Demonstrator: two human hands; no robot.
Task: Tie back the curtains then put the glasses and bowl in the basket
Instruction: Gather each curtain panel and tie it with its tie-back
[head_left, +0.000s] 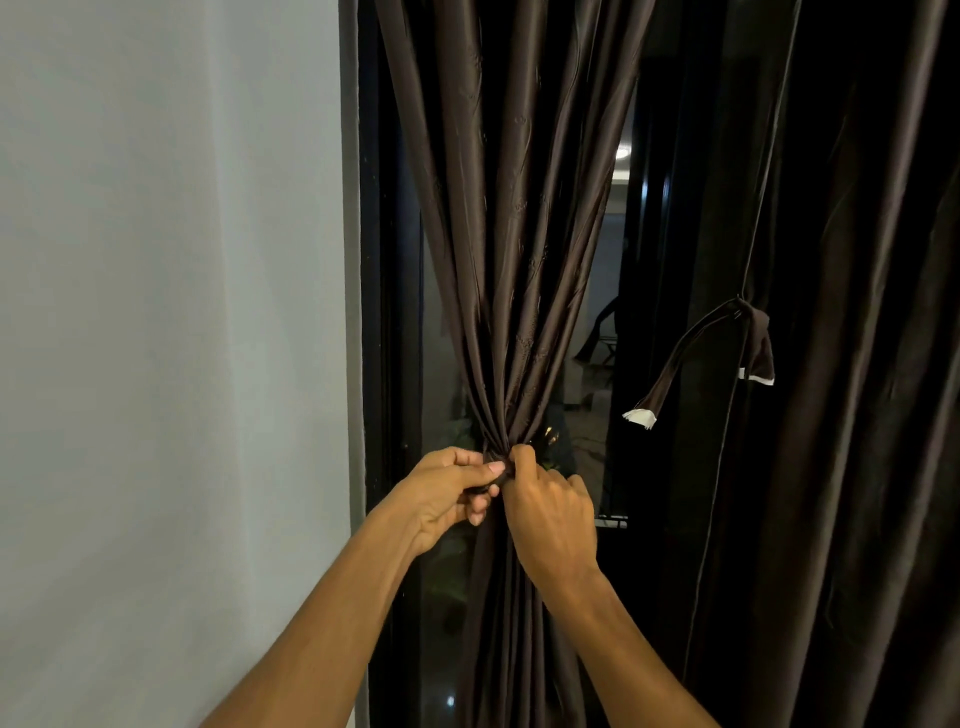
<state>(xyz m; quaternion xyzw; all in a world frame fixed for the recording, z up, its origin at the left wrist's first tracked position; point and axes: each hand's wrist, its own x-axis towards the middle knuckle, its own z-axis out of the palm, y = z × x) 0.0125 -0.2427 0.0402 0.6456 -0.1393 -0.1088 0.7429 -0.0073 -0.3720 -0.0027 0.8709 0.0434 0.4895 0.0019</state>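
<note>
Dark-brown glossy curtain panel (511, 260) is drawn into a tight bunch at waist height in front of the black-framed window pane (602, 322), and both hands meet right at that bunch. The left hand (449, 491) has its thumb and curled fingers pinched on a dark cloth band (497, 478) that lies against the near side of the bunch; the right hand (550, 512), touching the bunch from the other side, has its fingers hooked into the gathered folds and the band there. Whether the band is already knotted or only wrapped cannot be told, since the hands cover it, so I judge the first tie-back to be in progress and not finished. To the right of this bunched panel, well apart from it, the second dark-brown curtain (841, 415) hangs loose and ungathered, with a brown tie strap with frayed white ends (691, 358) dangling from its edge, unused; that one looks left to do. Glasses, bowl and basket are nowhere in view, so that whole half of the task appears untouched. To the left of the bunched panel stands a plain pale-grey wall (171, 312). Nothing blocks the hands; the slippery folds may spill out of the grip while the band is fastened.
</note>
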